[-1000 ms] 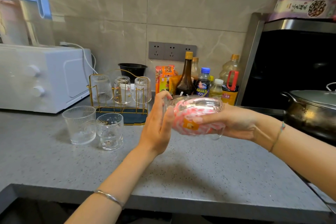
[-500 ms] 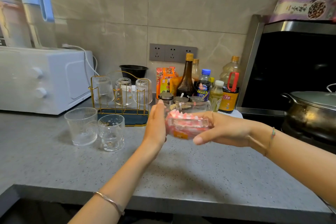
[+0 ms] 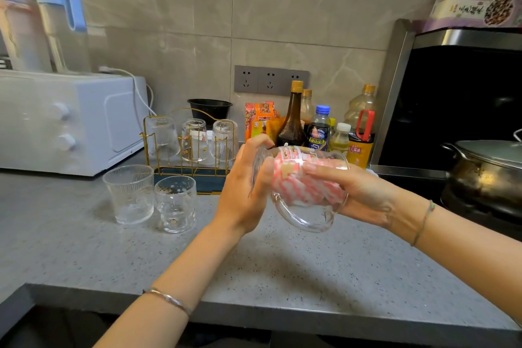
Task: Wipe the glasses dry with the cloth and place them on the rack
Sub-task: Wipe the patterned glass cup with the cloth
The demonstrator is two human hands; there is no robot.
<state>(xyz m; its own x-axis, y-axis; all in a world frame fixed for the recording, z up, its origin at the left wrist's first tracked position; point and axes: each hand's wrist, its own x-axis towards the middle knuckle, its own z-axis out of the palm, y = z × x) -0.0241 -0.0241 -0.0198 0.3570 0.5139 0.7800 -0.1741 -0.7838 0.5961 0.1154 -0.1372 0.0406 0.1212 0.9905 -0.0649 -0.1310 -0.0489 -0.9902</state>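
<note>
A clear glass mug (image 3: 308,220) lies on its side in the air above the counter, handle hanging down. My left hand (image 3: 243,195) grips its base end. A pink-and-white striped cloth (image 3: 299,189) fills the inside of the mug, and my right hand (image 3: 361,192) holds it at the mug's mouth, fingers lying over the rim. The gold wire rack (image 3: 192,169) stands behind, to the left, with three glasses upside down on it (image 3: 195,140). In front of the rack a ribbed glass (image 3: 128,193) and a dotted glass (image 3: 175,206) stand upright on the counter.
A white microwave (image 3: 65,121) sits at the left with jugs on top. Sauce bottles (image 3: 293,121) and a black bowl (image 3: 210,107) line the wall. A lidded pot (image 3: 485,175) sits on the stove at right. The counter's front edge (image 3: 254,311) is close below my forearms.
The mug has turned between my hands, so its handle now hangs below. The cloth stayed inside. Both hands stayed in about the same place above the counter.
</note>
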